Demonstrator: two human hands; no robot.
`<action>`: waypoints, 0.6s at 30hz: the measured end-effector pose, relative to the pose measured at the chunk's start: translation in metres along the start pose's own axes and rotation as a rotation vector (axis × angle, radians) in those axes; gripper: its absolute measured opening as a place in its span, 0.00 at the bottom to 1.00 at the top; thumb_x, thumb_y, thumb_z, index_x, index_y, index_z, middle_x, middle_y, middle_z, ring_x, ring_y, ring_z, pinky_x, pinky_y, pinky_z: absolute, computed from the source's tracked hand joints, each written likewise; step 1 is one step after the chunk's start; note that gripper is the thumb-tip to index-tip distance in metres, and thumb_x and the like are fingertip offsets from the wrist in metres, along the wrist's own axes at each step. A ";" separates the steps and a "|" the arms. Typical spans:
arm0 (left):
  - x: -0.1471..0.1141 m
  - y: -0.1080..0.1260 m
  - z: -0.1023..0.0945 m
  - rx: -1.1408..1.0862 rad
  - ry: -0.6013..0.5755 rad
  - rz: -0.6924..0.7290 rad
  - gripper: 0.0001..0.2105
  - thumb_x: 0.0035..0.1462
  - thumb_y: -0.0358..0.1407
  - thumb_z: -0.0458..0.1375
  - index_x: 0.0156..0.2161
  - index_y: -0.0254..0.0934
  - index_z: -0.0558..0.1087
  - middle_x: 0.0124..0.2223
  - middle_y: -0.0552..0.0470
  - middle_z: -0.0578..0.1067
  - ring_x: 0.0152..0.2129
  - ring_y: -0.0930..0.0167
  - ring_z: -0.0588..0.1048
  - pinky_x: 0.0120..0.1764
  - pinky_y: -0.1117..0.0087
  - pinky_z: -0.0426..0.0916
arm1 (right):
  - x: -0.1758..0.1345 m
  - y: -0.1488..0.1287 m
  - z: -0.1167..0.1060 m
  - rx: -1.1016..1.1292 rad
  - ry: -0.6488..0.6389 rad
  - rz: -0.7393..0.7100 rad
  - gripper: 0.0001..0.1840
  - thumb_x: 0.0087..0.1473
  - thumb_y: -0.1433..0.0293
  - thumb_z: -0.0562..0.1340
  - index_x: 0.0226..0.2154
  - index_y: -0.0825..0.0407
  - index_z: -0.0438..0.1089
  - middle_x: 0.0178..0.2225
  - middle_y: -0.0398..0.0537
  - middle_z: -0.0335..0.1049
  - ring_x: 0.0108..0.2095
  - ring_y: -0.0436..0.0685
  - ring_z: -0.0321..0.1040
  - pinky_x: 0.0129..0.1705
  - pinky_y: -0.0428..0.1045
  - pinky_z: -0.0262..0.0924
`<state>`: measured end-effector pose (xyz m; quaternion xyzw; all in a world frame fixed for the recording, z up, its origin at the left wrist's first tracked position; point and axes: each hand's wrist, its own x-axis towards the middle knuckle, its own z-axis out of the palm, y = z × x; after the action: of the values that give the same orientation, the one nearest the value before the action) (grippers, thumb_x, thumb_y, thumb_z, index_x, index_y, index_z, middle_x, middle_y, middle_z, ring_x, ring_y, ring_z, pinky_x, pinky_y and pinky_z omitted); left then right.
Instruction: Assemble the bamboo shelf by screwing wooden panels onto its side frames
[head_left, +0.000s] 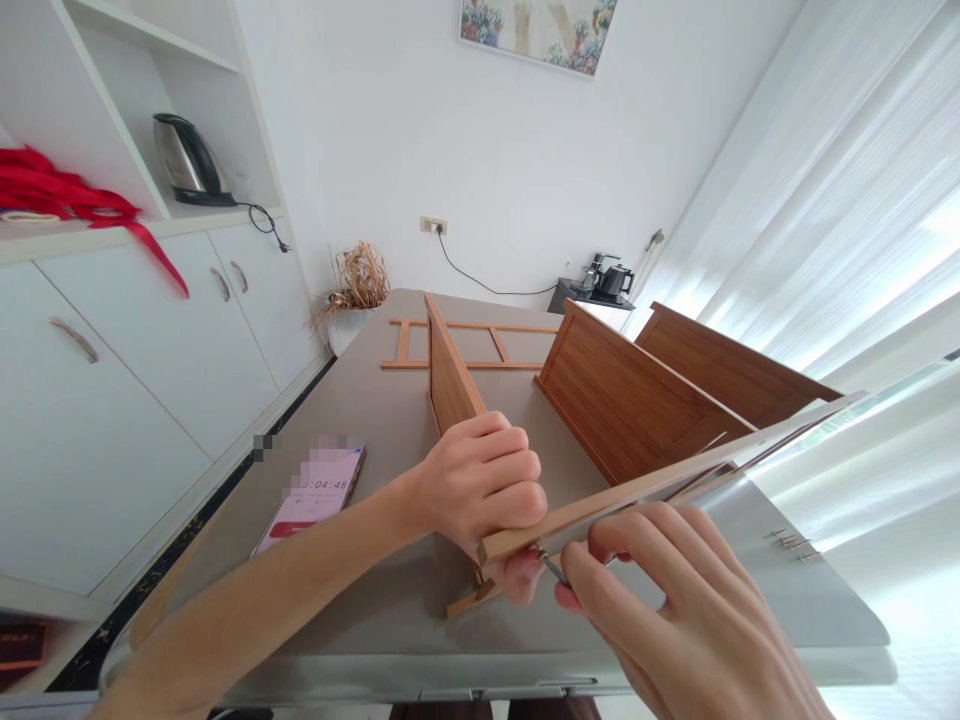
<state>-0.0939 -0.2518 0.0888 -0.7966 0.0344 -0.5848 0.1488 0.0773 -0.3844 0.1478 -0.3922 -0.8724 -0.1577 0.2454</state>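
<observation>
My left hand [487,490] is closed around the end of a wooden side frame [600,500], near where it meets an upright wooden panel [450,375]. The frame slants away to the right. My right hand [675,590] pinches a thin metal rod that looks like a hex key [553,568] between thumb and fingers. Its tip meets the frame's end beside my left fingers, where a small screw seems to sit; the exact contact is partly hidden. A wooden foot or rail end [471,600] shows below my left hand.
Two brown wooden panels [637,400] [735,360] stand on the right of the table [360,600]. A ladder-like wooden frame [480,345] lies at the back. Several screws [793,543] lie at right, a phone [315,495] at left. Cabinets [150,350] flank the left side.
</observation>
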 end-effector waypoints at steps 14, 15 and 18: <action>-0.001 -0.001 -0.002 0.018 -0.022 0.007 0.16 0.65 0.39 0.39 0.26 0.39 0.60 0.22 0.56 0.61 0.19 0.72 0.60 0.25 0.66 0.54 | 0.002 -0.003 0.003 0.041 0.006 -0.028 0.12 0.63 0.76 0.55 0.34 0.50 0.72 0.26 0.46 0.69 0.26 0.51 0.66 0.29 0.47 0.61; -0.001 -0.001 -0.002 0.020 -0.030 0.012 0.16 0.65 0.39 0.40 0.27 0.39 0.60 0.22 0.56 0.62 0.19 0.72 0.60 0.25 0.66 0.54 | 0.003 -0.004 0.003 0.102 -0.030 -0.002 0.12 0.63 0.76 0.55 0.33 0.50 0.72 0.26 0.46 0.69 0.27 0.52 0.67 0.30 0.47 0.62; -0.002 -0.002 -0.003 0.019 -0.053 0.023 0.14 0.65 0.37 0.41 0.28 0.39 0.60 0.23 0.55 0.64 0.20 0.72 0.61 0.26 0.66 0.55 | 0.003 -0.007 0.006 0.336 -0.079 0.105 0.12 0.63 0.74 0.55 0.32 0.49 0.73 0.27 0.45 0.71 0.28 0.52 0.70 0.34 0.46 0.66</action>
<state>-0.0977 -0.2504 0.0885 -0.8100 0.0343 -0.5620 0.1640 0.0684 -0.3848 0.1440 -0.3968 -0.8737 0.0191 0.2809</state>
